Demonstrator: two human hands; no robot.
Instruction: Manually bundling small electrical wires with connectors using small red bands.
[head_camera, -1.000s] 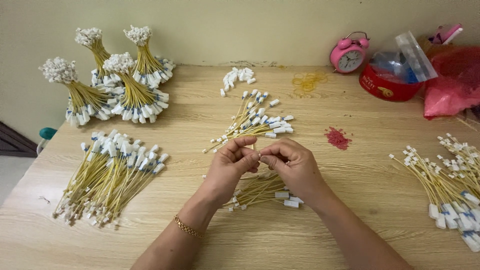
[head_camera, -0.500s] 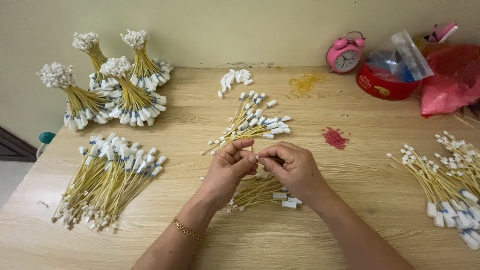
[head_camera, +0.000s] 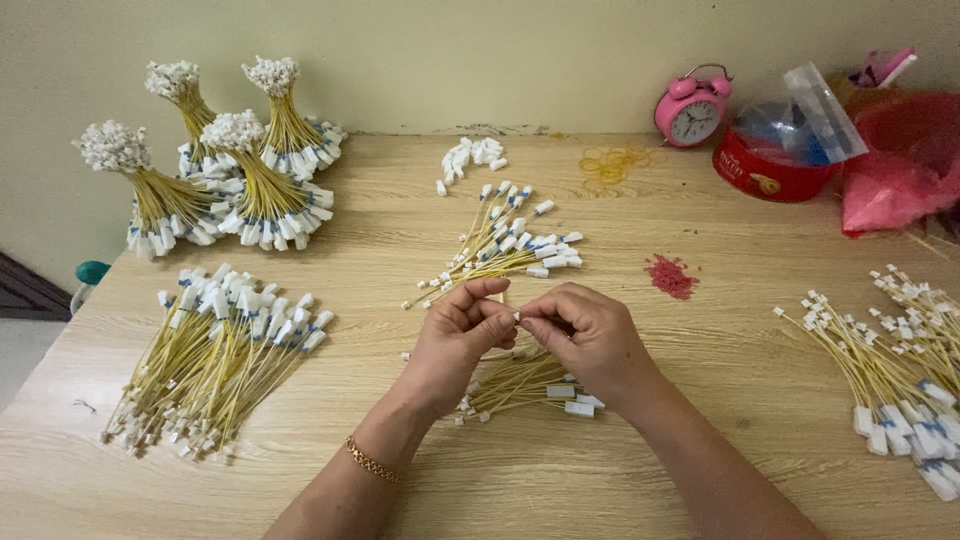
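Wooden table (head_camera: 700, 400) fills the view, and above its middle a tiny white plug (head_camera: 517, 317) is pinched between the fingertips of the left hand (head_camera: 455, 345) and right hand (head_camera: 590, 340). Just beneath them lies a small bunch (head_camera: 525, 385) of thin yellow wires with white ends; farther out are a loose pile (head_camera: 215, 365), tied bundles (head_camera: 235, 180) and a pink clock (head_camera: 692, 108).

Between our fingertips we pinch a small white plastic connector piece (head_camera: 517, 317), mostly hidden, held just above the wooden table. Directly under our hands lies a small loose bunch of thin yellow wires with white plastic ends (head_camera: 530, 385), lying flat, fanned slightly, the larger white plugs pointing to the right
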